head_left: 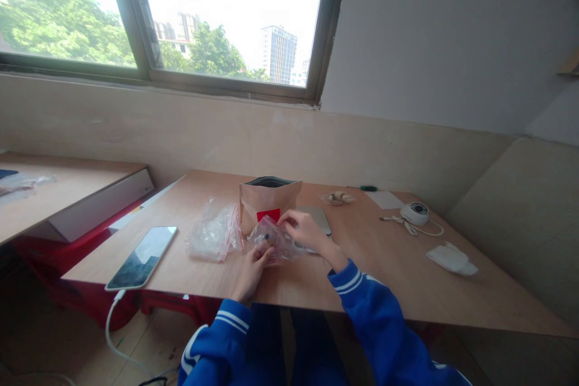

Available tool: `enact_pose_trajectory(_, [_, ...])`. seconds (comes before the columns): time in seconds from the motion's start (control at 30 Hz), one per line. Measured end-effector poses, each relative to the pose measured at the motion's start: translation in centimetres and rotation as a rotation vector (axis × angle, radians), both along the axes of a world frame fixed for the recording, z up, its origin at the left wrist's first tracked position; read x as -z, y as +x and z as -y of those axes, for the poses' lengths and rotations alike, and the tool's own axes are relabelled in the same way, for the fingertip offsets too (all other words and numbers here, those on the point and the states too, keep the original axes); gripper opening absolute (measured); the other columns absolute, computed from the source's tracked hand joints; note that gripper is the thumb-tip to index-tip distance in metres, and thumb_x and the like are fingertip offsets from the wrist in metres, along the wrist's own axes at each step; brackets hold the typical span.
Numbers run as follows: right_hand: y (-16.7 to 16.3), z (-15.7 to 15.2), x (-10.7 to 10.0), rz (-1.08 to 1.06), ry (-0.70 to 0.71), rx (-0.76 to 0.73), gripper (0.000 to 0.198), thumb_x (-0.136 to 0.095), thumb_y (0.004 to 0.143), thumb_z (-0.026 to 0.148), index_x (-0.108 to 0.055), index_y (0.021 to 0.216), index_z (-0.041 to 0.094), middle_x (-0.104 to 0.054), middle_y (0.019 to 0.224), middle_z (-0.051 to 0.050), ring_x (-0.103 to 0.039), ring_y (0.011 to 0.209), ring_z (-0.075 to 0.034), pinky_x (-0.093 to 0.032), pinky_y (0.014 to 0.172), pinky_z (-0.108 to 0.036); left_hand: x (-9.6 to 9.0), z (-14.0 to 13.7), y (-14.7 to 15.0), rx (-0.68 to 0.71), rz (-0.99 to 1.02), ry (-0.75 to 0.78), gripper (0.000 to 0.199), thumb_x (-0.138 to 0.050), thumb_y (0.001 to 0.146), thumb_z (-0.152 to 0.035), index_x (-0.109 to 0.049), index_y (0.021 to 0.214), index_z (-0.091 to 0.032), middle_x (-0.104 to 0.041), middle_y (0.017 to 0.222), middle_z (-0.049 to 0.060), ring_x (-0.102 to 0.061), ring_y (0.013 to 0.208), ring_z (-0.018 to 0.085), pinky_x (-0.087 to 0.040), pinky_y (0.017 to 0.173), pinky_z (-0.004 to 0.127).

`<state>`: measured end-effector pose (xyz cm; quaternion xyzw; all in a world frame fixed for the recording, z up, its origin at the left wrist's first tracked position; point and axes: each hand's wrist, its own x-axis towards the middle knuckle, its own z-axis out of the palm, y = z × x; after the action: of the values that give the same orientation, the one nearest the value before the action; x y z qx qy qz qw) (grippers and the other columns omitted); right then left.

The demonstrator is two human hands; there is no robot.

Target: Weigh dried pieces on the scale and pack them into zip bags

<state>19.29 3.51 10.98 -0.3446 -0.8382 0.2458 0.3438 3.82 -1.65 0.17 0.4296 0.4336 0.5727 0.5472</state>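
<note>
A clear plastic zip bag (289,247) with a small dark item inside is held between my two hands, just above the near part of the table. My left hand (253,265) pinches its lower left side. My right hand (304,227) has its fingers closed at the upper right of the bag, near its edge. Right behind stands an upright brown paper pouch (266,196), its top gaping and a red label on its front. To the left lies a pile of clear zip bags (212,232) with red seal lines. A flat grey object (319,217) is partly hidden behind my right hand.
A phone (142,258) with a white cable lies at the table's left. On the right are a white dome camera (414,212) with its cable, a white wrapped item (451,258), a paper sheet (384,200), a green-handled tool (368,189) and a small bagged item (338,198).
</note>
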Motion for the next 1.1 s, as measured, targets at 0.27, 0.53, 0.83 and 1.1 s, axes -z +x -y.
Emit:
enact_pose_trajectory(0.27, [-0.2, 0.9, 1.7, -0.088, 0.099, 0.013, 0.016, -0.049, 0.087, 0.014, -0.063, 0.093, 0.020, -0.061, 0.094, -0.005, -0.059, 0.079, -0.015, -0.049, 0.073, -0.028, -0.4, 0.1, 0.0, -0.007, -0.015, 0.025, 0.050, -0.068, 0.069, -0.053, -0.068, 0.106, -0.020, -0.072, 0.103, 0.008, -0.066, 0.092, 0.028, -0.055, 0.080, 0.042])
enact_pose_trajectory(0.53, [0.6, 0.8, 3.2, 0.012, -0.173, 0.003, 0.016, -0.060, 0.082, 0.020, -0.061, 0.098, 0.018, -0.067, 0.094, -0.005, -0.063, 0.081, -0.018, -0.048, 0.072, -0.029, 0.2, 0.0, -0.2, 0.008, -0.033, 0.035, 0.046, -0.068, 0.070, -0.051, -0.069, 0.103, -0.019, -0.072, 0.100, 0.008, -0.066, 0.094, 0.027, -0.053, 0.086, 0.040])
enact_pose_trajectory(0.83, [0.3, 0.7, 1.7, 0.104, -0.144, -0.039, 0.015, -0.057, 0.082, 0.008, -0.068, 0.088, 0.016, -0.070, 0.087, -0.005, -0.063, 0.076, -0.017, -0.047, 0.071, -0.027, 0.2, 0.0, -0.3, 0.015, -0.083, 0.029, 0.038, -0.067, 0.071, -0.052, -0.072, 0.091, -0.020, -0.073, 0.097, 0.007, -0.067, 0.092, 0.026, -0.054, 0.084, 0.038])
enact_pose_trajectory(1.1, [0.9, -0.8, -6.5, -0.056, 0.211, 0.160, 0.014, -0.054, 0.088, 0.015, -0.068, 0.087, 0.019, -0.066, 0.088, -0.003, -0.060, 0.074, -0.013, -0.047, 0.069, -0.025, 0.8, -0.2, -0.5, -0.039, -0.086, 0.022, 0.044, -0.066, 0.073, -0.052, -0.069, 0.098, -0.016, -0.072, 0.100, 0.007, -0.065, 0.095, 0.025, -0.053, 0.083, 0.035])
